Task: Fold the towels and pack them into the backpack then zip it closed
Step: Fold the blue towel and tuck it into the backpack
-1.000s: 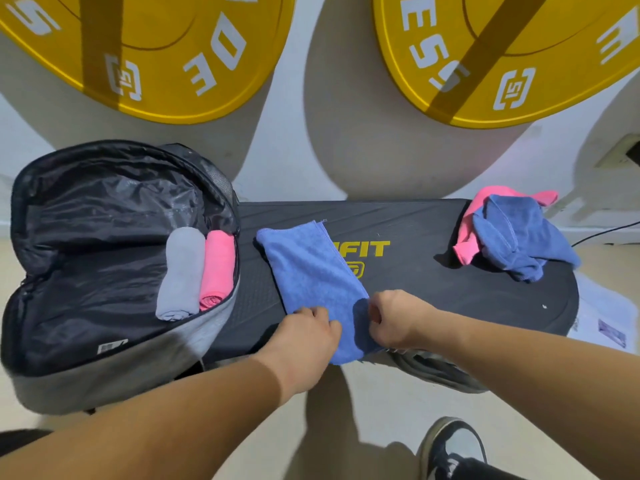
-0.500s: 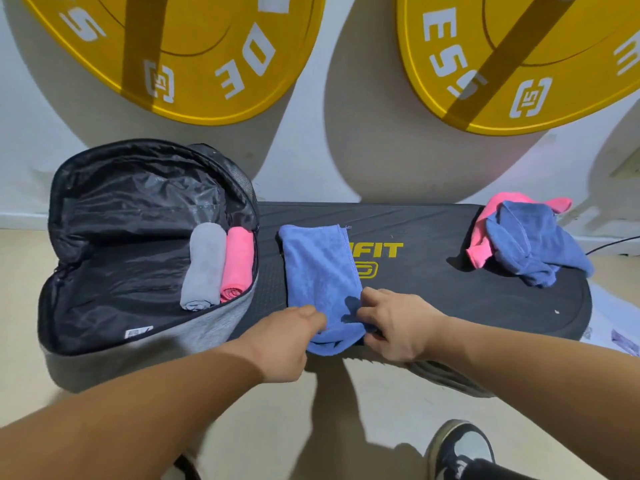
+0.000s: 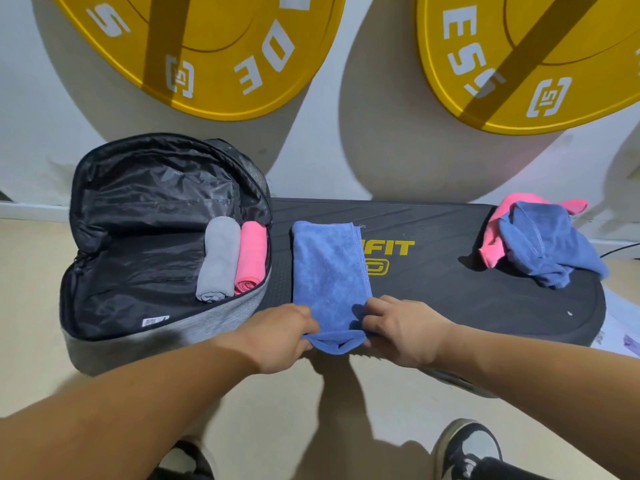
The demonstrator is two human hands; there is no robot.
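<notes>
Since half a second ago, the near end of the blue towel [image 3: 329,271] is curled into a loop, pinched at each side by the left hand [image 3: 280,336] and right hand [image 3: 405,330]. It is laid on the black desk [image 3: 450,306], just right of the open backpack [image 3: 166,337], where a grey rolled towel [image 3: 218,259] and a pink rolled towel [image 3: 251,258] are packed side by side.
</notes>
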